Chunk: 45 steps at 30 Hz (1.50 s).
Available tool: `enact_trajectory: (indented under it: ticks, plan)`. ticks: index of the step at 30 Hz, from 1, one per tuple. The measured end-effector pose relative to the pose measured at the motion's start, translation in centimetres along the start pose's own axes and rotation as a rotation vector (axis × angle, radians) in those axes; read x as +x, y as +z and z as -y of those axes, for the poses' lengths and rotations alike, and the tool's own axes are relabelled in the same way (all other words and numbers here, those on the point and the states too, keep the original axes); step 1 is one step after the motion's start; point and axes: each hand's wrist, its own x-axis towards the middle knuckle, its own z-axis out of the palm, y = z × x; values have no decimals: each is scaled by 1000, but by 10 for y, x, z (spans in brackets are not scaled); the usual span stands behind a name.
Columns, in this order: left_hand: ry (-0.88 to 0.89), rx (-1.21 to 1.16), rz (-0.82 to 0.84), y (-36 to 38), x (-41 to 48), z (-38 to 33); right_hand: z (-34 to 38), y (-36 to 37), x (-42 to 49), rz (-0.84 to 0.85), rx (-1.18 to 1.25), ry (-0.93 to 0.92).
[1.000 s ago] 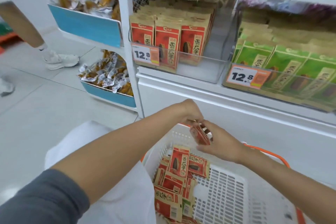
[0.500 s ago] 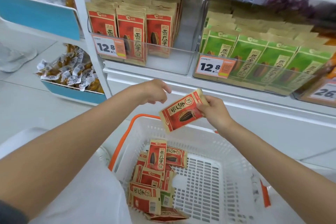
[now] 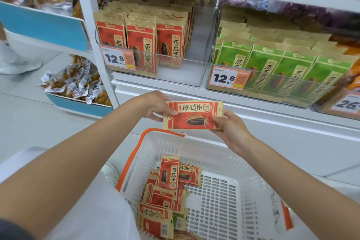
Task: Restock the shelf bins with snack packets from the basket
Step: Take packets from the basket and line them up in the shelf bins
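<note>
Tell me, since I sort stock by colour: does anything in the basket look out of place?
A green packet lies half-buried among the red packets in the basket, the only green one visible there. It matches the stock in the right-hand bin.

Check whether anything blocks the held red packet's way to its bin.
Nothing visible blocks it. The left hand and right hand hold the red packet below the bin; only its clear front wall needs lifting over.
</note>
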Motion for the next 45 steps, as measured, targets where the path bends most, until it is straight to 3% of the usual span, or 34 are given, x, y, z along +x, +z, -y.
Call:
enact_trajectory:
  ticks: [3, 6, 11, 15, 20, 25, 29, 33, 40, 45]
  plan:
    - [200, 8, -91, -3, -2, -9, -4, 0, -2, -77, -414, -106]
    - [399, 91, -137, -3, -8, -20, -9, 6, -1, -31, -656, -285]
    - [611, 79, -202, -14, -13, -35, 0, 10, 7, -130, -1037, -529]
    - [712, 73, -202, -20, -18, -52, 24, 24, 7, 20, -921, -587]
    - [909, -42, -593, -42, -24, -77, 61, 54, 16, -37, -622, -711]
    - [990, 121, -749, -75, -15, -82, 116, 97, 35, -121, -563, -872]
    - [863, 369, -846, -85, -1, -77, 132, 123, 65, -130, -687, -797]
    - [678, 790, -854, -89, 24, -55, 134, 136, 98, -105, -1084, -495]
    - [688, 831, -898, -88, 29, -50, 139, 141, 126, -44, -1044, -298]
    - [726, 777, -893, -86, 30, -49, 134, 137, 122, -109, -986, -411]
